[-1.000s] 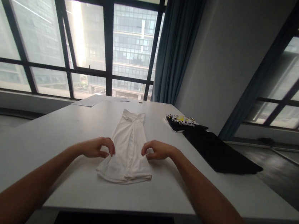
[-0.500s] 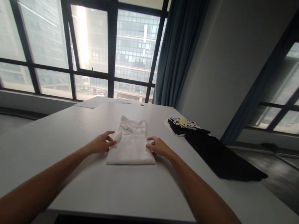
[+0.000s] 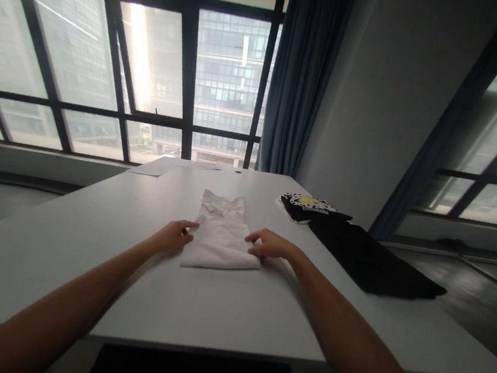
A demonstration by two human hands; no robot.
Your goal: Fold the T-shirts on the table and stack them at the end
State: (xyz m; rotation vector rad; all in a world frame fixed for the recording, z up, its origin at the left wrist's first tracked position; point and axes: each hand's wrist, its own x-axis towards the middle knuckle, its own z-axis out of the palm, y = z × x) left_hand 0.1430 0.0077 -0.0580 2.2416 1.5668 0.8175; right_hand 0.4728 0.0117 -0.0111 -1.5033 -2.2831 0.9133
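A folded white shirt (image 3: 221, 246) lies flat on the white table in front of me, its collar end pointing away. At its left edge rests my left hand (image 3: 175, 236), fingers bent, with a gap between thumb and forefinger and the fingertips touching the cloth. My right hand (image 3: 271, 244) is at the opposite edge, its thumb and forefinger apart over the fabric. Small wrinkles run across the shirt near the collar. The undersides of both hands are hidden.
To the right, a folded black garment with a white and yellow print (image 3: 311, 204) lies beside a black cloth (image 3: 370, 260) on the table (image 3: 211, 311). Paper sheets (image 3: 156, 167) lie at the far left. Behind stand windows and a blue curtain (image 3: 303, 79).
The left side of the shirt, raised beside my left hand before, now lies flatter. My right hand's fingers reach slightly further over the edge. The view has shifted slightly.
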